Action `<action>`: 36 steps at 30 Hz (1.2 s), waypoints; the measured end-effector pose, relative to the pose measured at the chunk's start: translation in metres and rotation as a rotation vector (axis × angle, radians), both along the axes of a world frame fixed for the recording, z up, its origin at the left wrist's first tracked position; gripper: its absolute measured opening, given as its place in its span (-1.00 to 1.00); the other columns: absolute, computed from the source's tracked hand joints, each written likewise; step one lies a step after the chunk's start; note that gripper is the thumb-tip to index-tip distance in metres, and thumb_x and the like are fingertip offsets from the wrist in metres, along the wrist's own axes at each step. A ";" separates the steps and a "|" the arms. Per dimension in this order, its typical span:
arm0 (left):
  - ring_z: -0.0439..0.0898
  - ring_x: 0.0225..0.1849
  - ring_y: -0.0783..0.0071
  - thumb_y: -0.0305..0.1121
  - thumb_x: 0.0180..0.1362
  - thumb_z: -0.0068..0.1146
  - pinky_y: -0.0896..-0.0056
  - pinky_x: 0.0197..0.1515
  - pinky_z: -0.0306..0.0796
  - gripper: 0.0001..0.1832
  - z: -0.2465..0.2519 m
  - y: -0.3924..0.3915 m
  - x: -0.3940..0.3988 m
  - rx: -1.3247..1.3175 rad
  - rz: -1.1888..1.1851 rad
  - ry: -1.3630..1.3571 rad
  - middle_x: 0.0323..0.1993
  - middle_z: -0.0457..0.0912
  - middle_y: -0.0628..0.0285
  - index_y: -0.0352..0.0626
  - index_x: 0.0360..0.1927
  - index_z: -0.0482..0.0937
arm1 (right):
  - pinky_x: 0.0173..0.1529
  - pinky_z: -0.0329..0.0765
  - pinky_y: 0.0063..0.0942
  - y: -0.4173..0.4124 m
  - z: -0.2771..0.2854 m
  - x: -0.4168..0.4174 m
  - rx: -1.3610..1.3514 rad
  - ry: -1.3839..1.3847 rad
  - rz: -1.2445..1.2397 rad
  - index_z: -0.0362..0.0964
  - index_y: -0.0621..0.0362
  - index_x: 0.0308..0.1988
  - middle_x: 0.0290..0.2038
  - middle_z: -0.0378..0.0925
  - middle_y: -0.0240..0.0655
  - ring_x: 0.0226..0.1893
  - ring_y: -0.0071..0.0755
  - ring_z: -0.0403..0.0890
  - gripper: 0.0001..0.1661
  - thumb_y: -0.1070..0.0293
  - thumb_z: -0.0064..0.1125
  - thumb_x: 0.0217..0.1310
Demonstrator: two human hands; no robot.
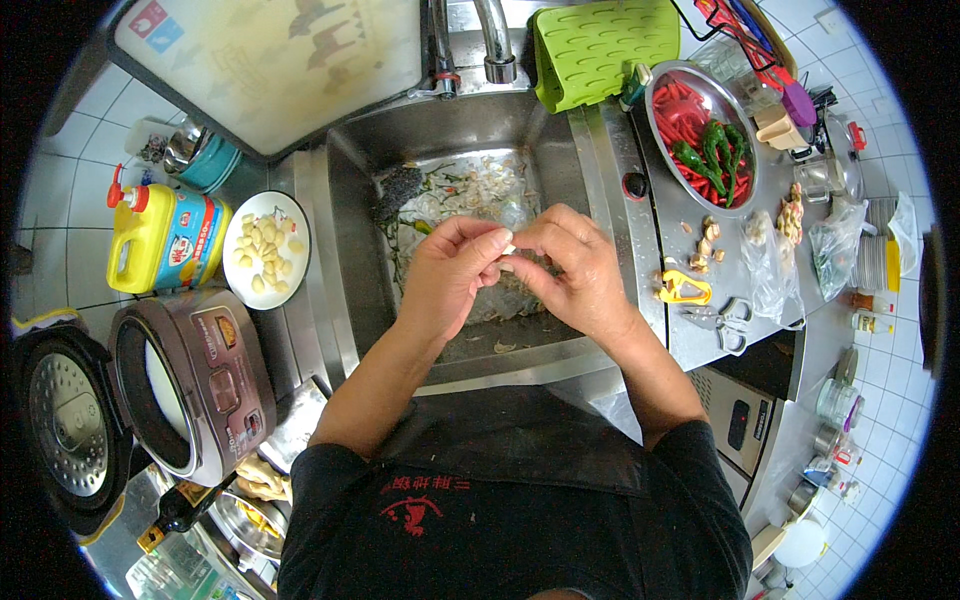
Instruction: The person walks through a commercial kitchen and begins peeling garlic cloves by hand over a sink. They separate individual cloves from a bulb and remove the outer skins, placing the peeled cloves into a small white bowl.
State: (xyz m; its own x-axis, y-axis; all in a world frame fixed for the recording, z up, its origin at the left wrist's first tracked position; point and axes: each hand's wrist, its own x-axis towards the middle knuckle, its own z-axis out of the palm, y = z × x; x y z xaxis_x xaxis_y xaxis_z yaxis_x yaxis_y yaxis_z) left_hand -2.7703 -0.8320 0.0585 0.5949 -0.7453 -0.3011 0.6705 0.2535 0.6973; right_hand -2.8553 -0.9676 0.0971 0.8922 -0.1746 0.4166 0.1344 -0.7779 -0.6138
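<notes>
Over the sink (pixel 480 364), my left hand (pixel 450 281) pinches a small pale garlic clove (pixel 510 249) between thumb and fingers. My right hand (pixel 574 266) meets it from the other side, thumb and forefinger closed at the clove. Fingers hide most of the clove. Below both hands, garlic skins (pixel 491 184) and green stem scraps (pixel 442 178) lie in the sink on what looks like clear plastic. Left of the sink, a white plate (pixel 251 206) with a dark rim carries several peeled garlic cloves (pixel 264 244).
A steel bowl (pixel 660 154) of red chillies and green peppers stands right, near a yellow peeler (pixel 684 288), scissors (pixel 726 322) and ginger pieces (pixel 705 244). Left are a yellow detergent bottle (pixel 150 240) and an open rice cooker (pixel 225 382). A cutting board (pixel 262 67) and faucet (pixel 495 37) are behind.
</notes>
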 end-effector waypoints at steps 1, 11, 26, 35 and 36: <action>0.37 -0.47 0.58 -0.47 0.11 0.04 0.54 -0.43 0.25 -0.91 0.000 0.001 0.002 0.008 -0.023 -0.012 -0.42 0.48 0.25 -0.23 -0.31 0.47 | -0.42 0.33 -0.36 -0.001 -0.001 -0.001 -0.008 -0.005 -0.002 0.44 0.03 -0.41 -0.52 0.37 -0.36 -0.51 -0.22 0.44 -0.83 0.34 0.24 -0.14; 0.42 -0.38 0.65 -0.49 0.05 0.13 0.62 -0.36 0.31 -0.81 0.004 0.001 -0.005 0.010 -0.055 -0.246 -0.38 0.52 0.31 -0.23 -0.23 0.48 | -0.54 0.27 -0.56 -0.004 0.001 -0.003 0.402 0.061 -0.020 0.38 0.24 -0.44 -0.54 0.35 -0.31 -0.59 -0.47 0.36 -0.94 0.52 0.10 0.05; 0.53 -0.31 0.41 -0.46 0.13 -0.08 0.41 -0.26 0.46 -0.76 0.002 0.005 0.011 -0.148 -0.193 0.236 -0.31 0.52 0.17 -0.23 -0.11 0.42 | -0.32 0.34 -0.61 -0.021 -0.013 0.001 1.751 0.230 0.052 0.29 0.18 -0.19 -0.31 0.37 -0.36 -0.38 -0.48 0.42 -0.84 0.44 -0.10 0.19; 0.48 -0.30 0.40 -0.46 0.08 -0.07 0.34 -0.18 0.43 -0.90 0.000 0.008 0.019 -0.162 -0.147 0.356 -0.35 0.46 0.26 -0.16 -0.31 0.40 | 0.05 0.37 -0.42 -0.009 -0.010 0.001 1.380 0.172 0.220 0.19 0.19 0.00 -0.07 0.40 -0.22 0.00 -0.32 0.42 -0.63 0.61 -0.15 0.16; 0.47 -0.30 0.42 -0.47 0.07 -0.06 0.37 -0.18 0.41 -0.91 0.003 0.007 0.018 -0.169 -0.127 0.359 -0.34 0.45 0.28 -0.15 -0.32 0.40 | 0.07 0.34 -0.45 -0.005 -0.008 0.001 1.196 0.166 0.201 0.18 0.21 0.01 -0.06 0.40 -0.22 0.01 -0.32 0.41 -0.63 0.61 -0.15 0.16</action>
